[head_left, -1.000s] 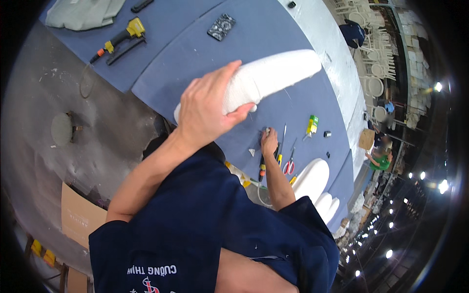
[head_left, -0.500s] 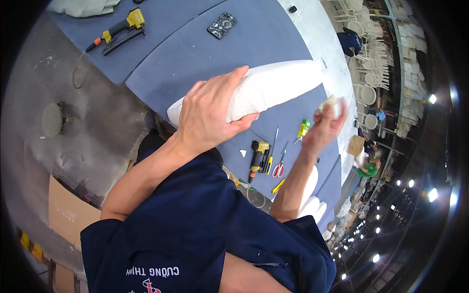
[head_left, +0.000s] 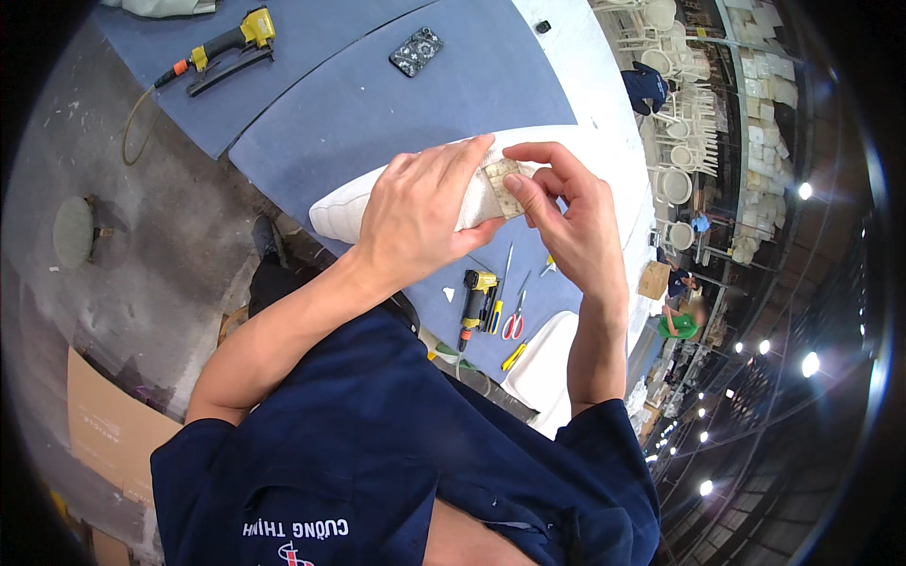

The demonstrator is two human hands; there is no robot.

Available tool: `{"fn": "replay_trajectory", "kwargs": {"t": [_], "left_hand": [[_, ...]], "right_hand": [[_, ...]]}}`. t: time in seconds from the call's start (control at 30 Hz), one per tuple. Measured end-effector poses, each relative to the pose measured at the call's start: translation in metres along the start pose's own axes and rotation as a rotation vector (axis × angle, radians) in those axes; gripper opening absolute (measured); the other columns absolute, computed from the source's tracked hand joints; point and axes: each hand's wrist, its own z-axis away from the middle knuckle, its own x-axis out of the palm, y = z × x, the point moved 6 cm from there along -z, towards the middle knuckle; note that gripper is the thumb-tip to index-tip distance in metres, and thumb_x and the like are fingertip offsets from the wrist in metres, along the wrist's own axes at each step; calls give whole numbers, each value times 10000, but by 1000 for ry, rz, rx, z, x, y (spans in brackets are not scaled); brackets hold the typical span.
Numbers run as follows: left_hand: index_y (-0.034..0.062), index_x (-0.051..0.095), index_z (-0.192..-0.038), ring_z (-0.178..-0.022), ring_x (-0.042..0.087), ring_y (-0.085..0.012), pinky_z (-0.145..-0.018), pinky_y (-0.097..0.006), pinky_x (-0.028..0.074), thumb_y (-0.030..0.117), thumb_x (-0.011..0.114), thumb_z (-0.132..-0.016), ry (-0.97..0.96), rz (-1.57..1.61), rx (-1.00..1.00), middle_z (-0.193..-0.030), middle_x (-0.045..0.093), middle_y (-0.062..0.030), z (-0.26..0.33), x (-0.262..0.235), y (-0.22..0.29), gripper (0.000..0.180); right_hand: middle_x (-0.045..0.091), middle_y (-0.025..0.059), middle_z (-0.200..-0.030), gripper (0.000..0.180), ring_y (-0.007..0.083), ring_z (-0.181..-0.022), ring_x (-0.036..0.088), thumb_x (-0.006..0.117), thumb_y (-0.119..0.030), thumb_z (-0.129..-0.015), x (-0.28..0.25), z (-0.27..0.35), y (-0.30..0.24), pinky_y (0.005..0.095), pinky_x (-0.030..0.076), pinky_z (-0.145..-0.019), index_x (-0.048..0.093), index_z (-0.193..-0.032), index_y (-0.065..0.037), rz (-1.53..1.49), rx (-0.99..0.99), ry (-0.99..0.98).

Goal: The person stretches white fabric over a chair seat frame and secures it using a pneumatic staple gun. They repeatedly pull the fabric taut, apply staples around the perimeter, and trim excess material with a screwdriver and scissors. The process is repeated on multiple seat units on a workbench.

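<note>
A long white padded piece [head_left: 342,209] with a rounded end lies across the table in front of me. My left hand [head_left: 415,203] is wrapped over it from above, thumb on the near side and fingers over the far side. Between thumb and bent fingers, my right hand [head_left: 578,226] pinches a small flat beige piece [head_left: 502,187] with grid-like lines. That piece rests against the white surface just right of my left hand. My right fingertips partly cover it, so its exact kind cannot be made out.
Nearer me lie a yellow-and-black staple gun [head_left: 478,300], a screwdriver [head_left: 496,318], red-handled scissors [head_left: 513,324] and a yellow utility knife [head_left: 514,357]. Another white piece [head_left: 547,358] is by my right forearm. Farther off are a second staple gun [head_left: 231,47] and a phone [head_left: 416,51].
My right hand has come left from beyond the white padded piece, bringing the beige piece against it beside my left hand. The left hand keeps its hold.
</note>
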Motion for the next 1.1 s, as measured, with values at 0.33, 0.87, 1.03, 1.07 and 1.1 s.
{"fn": "replay_trajectory", "kwargs": {"t": [0.33,0.87,1.03,1.07,1.1], "left_hand": [[48,576,-1528,-1201,735,-320,-958,-453,568,217,967,-713,-10,0,-1,-1355,742,-146,-2,-3,-3,920],[192,629,-1572,-1160,723,-331,-960,-450,578,278,883,-856,-92,-191,120,-1408,694,-144,-16,-2,12,764],[280,677,-1537,-1144,714,-354,-953,-446,586,243,858,-878,-121,-353,203,-1459,653,-157,-9,-2,18,685],[282,682,-1532,-1145,713,-357,-955,-444,587,236,854,-880,-132,-351,211,-1472,647,-160,-8,2,21,676],[272,681,-1534,-1166,712,-354,-961,-440,586,236,854,-879,-135,-342,230,-1491,642,-162,-7,5,23,678]], "right_hand": [[676,26,-709,277,210,-668,663,808,-146,-966,14,11,-18,371,486,-650,736,-1227,-89,452,-329,221],[795,175,-1077,325,318,-984,766,737,-300,-1045,236,118,425,409,586,-885,727,-1204,-16,65,486,459],[759,68,-1101,420,156,-943,646,693,-354,-1121,185,48,227,349,542,-911,727,-1321,15,-1162,120,417],[761,62,-1119,414,149,-972,656,723,-340,-1102,170,45,191,340,542,-926,730,-1311,17,-1308,42,366],[763,57,-1138,410,142,-1000,666,753,-327,-1083,159,42,160,330,542,-942,734,-1302,19,-1449,-43,307]]}}
